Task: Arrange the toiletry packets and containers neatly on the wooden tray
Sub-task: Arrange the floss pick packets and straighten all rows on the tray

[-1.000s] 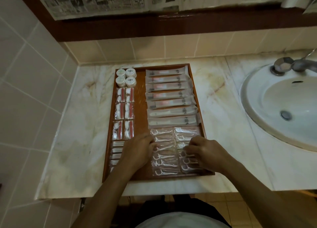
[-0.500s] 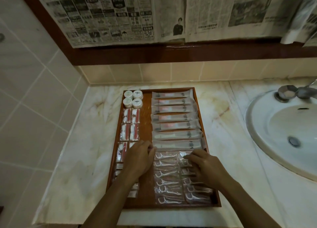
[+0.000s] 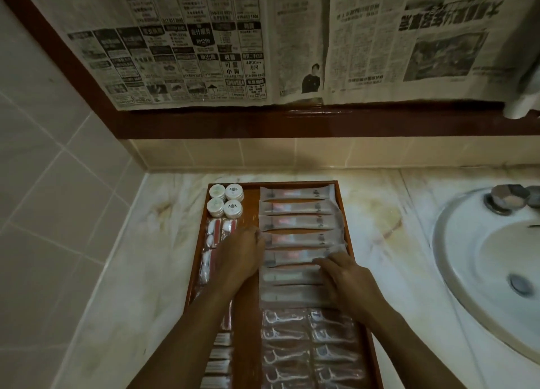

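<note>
A wooden tray [image 3: 251, 210] lies on the marble counter. Several long white toothbrush packets [image 3: 298, 222] fill its right column, with clear floss-pick packets [image 3: 286, 339] below them. Small round white containers [image 3: 225, 200] sit in the far left corner, above cotton-bud packets [image 3: 214, 236] and small flat sachets [image 3: 217, 359]. My left hand [image 3: 241, 257] touches the left ends of the middle toothbrush packets with its fingertips. My right hand [image 3: 342, 277] rests flat on the right part of those packets, fingers pointing left.
A white sink basin [image 3: 491, 271] with a metal tap [image 3: 508, 200] sits at the right. Tiled wall [image 3: 43, 184] stands at the left. Newspaper sheets [image 3: 263, 43] hang over a dark wooden frame [image 3: 292, 122] behind the counter.
Both hands have moved away from the floss-pick packets up to the toothbrush packets. The camera has tilted up, showing more of the newspaper.
</note>
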